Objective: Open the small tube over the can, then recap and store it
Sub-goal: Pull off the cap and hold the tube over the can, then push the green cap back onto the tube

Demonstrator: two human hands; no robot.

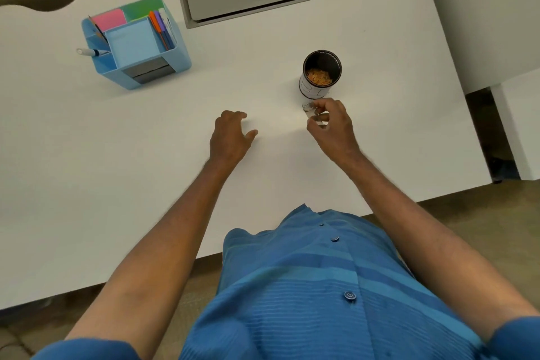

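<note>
A: The right hand is gripping the small clear tube between thumb and fingertips, just in front of the can and a little to its left. The tube is leaning, and its top end is pointing toward the can. I cannot tell if a cap is sitting on it; that end is too small and blurred.

B: And the left hand?

A: It is holding nothing. The fingers are curling loosely above the white desk, well apart from the can on its left side.

B: So what is risking to go wrong?

A: I think the tube is not yet over the can's mouth. If the person is opening it there, the content may be falling on the desk in front of the can, not onto the orange pieces inside. Also the grip is thin, only by fingertips, so the tube may be slipping when the cap is twisted. And a hand coming close may be knocking the can, because it looks light and tall.

B: And the storing?

A: The blue organizer is standing far left of the can, so a loose cap may be dropping on the way.
</note>
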